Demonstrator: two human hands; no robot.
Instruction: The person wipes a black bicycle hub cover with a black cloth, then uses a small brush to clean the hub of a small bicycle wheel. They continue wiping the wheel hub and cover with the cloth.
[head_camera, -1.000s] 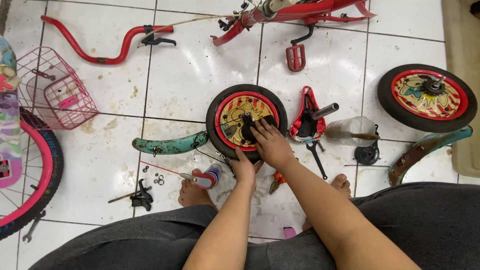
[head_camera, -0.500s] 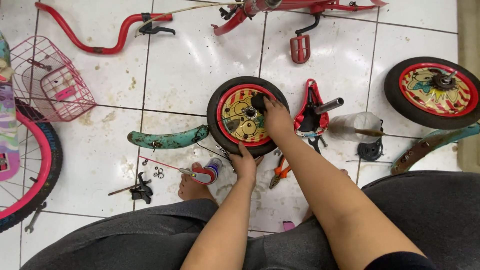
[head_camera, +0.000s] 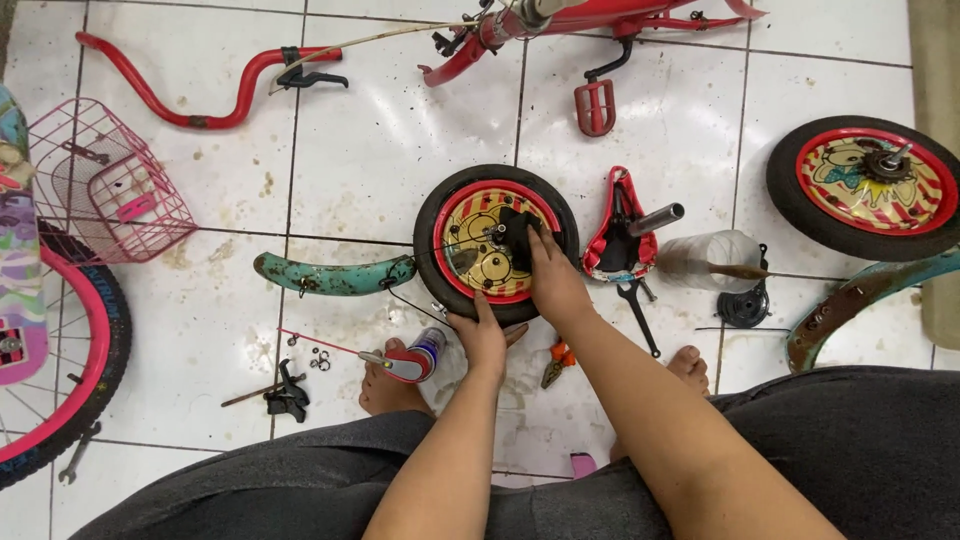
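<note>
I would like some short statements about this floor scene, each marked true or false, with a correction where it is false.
1. The right hand presses a dark rag on the hub of the small wheel. True.
2. The left hand rests on the pink basket. False: it holds the near edge of the small wheel's tyre; the basket lies far to the left.
3. A teal fender lies just left of the small wheel. True.
4. The second small wheel stands upright against a wall. False: it lies flat on the tiles at the right.
5. The red handlebar is fixed to the red frame. False: it lies apart on the floor.
</note>
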